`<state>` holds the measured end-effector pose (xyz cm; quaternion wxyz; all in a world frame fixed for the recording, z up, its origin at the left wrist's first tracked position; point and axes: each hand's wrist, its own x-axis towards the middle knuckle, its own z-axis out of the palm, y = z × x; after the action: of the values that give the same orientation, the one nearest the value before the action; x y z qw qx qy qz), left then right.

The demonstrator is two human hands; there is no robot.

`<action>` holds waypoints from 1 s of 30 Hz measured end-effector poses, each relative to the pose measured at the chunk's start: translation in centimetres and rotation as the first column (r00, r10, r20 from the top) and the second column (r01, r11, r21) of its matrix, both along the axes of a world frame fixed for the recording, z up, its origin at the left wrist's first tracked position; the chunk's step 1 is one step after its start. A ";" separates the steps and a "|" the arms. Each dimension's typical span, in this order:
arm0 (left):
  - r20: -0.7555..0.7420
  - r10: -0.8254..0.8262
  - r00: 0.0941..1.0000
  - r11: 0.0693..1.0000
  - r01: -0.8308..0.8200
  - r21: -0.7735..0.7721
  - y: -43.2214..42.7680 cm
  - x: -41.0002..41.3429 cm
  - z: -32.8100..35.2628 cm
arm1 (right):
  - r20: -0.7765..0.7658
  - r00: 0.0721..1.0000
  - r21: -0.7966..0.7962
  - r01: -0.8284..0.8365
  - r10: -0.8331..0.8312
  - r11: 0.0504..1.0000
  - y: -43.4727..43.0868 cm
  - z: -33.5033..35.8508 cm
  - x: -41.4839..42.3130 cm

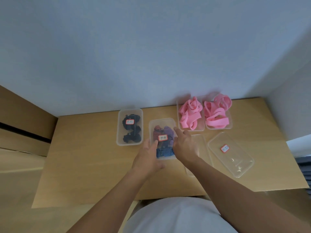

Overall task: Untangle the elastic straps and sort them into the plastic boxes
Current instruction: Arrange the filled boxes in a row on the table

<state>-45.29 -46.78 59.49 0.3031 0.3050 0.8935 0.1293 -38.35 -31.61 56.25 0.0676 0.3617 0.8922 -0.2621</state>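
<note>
A lidded clear box (162, 122) with a red-edged label stands mid-table; it holds striped red, striped blue and purple straps. My left hand (148, 157) grips its near left corner, thumb on top of the lid. My right hand (185, 145) lies along the box's right edge with fairly straight fingers touching the lid. To the left stands a lidded box of black straps (129, 130). At the back right, two open boxes hold pink straps (190, 113) (217, 115).
A loose clear lid with a label (232, 157) lies at the right, tilted. Another clear plastic piece (203, 148) sits partly under my right forearm. The wall runs directly behind the boxes. The wooden tabletop (87, 157) ends at the left and near edges.
</note>
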 end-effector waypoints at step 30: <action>-0.221 -0.548 0.807 0.837 0.527 -0.149 1.8 -7.6 -0.5 | 0.077 0.964 0.294 -0.267 0.256 0.918 -0.1 0.2 0.8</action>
<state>-52.94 -44.96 58.96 0.2220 0.5471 0.8062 -0.0379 -37.59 -31.71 56.44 0.0626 0.2501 0.9605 -0.1048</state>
